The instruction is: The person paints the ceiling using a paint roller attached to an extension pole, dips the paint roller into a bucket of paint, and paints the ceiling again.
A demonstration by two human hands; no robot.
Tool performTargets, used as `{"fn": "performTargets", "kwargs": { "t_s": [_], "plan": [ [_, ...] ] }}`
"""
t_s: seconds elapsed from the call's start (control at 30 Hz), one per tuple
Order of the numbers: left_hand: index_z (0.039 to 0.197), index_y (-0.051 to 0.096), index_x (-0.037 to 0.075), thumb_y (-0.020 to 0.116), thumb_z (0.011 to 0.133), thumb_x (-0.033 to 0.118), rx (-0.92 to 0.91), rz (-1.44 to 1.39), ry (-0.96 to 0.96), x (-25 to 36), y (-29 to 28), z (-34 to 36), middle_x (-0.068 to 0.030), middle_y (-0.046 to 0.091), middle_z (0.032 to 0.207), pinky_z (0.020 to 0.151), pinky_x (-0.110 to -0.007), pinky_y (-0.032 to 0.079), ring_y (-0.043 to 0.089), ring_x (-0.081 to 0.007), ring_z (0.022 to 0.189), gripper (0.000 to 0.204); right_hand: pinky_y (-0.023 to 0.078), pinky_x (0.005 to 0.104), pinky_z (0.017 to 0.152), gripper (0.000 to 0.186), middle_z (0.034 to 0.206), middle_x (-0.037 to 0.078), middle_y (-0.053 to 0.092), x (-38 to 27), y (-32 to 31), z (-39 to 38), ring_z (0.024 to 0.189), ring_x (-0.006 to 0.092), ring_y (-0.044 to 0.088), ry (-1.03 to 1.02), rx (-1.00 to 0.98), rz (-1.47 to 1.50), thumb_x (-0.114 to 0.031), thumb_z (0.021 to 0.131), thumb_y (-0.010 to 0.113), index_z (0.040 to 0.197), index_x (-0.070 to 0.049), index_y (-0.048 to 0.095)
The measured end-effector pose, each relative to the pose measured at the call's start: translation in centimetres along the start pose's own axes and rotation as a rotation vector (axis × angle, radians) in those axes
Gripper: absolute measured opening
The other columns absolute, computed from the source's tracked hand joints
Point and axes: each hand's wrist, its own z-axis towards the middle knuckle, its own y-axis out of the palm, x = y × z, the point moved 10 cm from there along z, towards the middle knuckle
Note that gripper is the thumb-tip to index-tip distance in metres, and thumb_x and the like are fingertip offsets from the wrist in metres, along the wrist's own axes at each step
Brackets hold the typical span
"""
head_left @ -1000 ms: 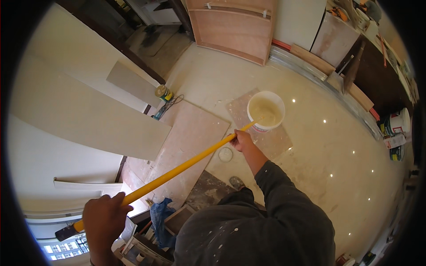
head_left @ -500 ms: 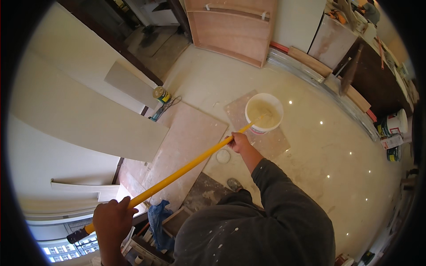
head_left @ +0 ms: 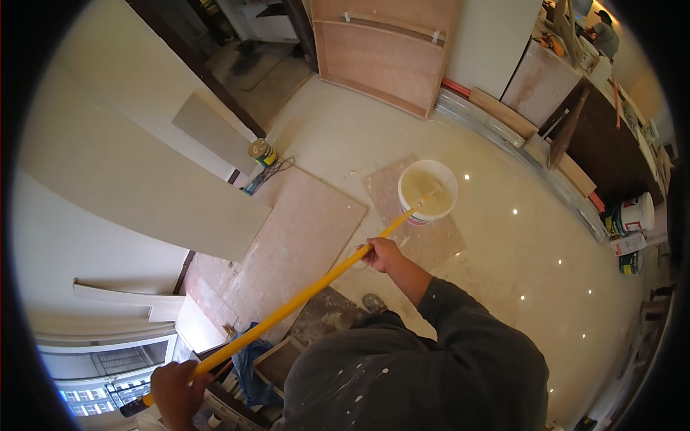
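Observation:
A long yellow pole (head_left: 302, 297) crosses my view diagonally. My left hand (head_left: 177, 391) is closed round its lower end, near a dark grip at the tip. My right hand (head_left: 382, 256) grips it farther up, at the middle of the view. The pole's far end reaches into a white bucket (head_left: 406, 172) of pale creamy liquid; the tool on that end is hard to make out. The bucket stands on a stained board (head_left: 453, 237) on the floor. A small round object beside my right hand is mostly hidden behind it.
A large board (head_left: 287, 208) lies left of the bucket, beside a tin (head_left: 263, 151). A wooden box (head_left: 377, 65) stands ahead. Long planks (head_left: 503, 115) and stacked buckets (head_left: 632, 215) line the right. A blue cloth (head_left: 251, 373) lies low left. Another person (head_left: 604, 39) is at the upper right.
Both hands and the pole have moved lower in the picture. The scene has shifted slightly, bringing more of the other person into view at the upper right.

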Motion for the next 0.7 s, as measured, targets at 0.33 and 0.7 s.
{"fn": "performTargets", "kwargs": {
  "t_s": [0.33,0.7],
  "plan": [
    [0.079,0.077,0.004,0.085,0.060,0.028,0.021,-0.083,-0.096,-3.3,3.8,-4.5,-0.0137,0.070,0.071,0.067,-0.041,0.053,0.068,-0.0341,0.067,0.031,0.062,0.0499,0.084,0.014,0.101,0.017,0.066,3.6,0.1,-0.8,0.091,0.0330,0.070,0.042,0.004,-0.116,-0.011,0.099,0.054,0.107,0.001,0.054],
    [0.079,0.076,0.004,0.090,0.053,0.025,0.036,-0.251,-0.319,-8.4,6.5,-10.4,-0.0140,0.072,0.074,0.072,-0.040,0.055,0.069,-0.0333,0.069,0.036,0.062,0.0494,0.082,0.023,0.102,0.018,0.064,6.9,-0.3,-3.9,0.091,0.0340,0.069,0.081,0.009,-0.267,-0.013,0.098,0.054,0.114,0.003,0.051]
  ]
}}
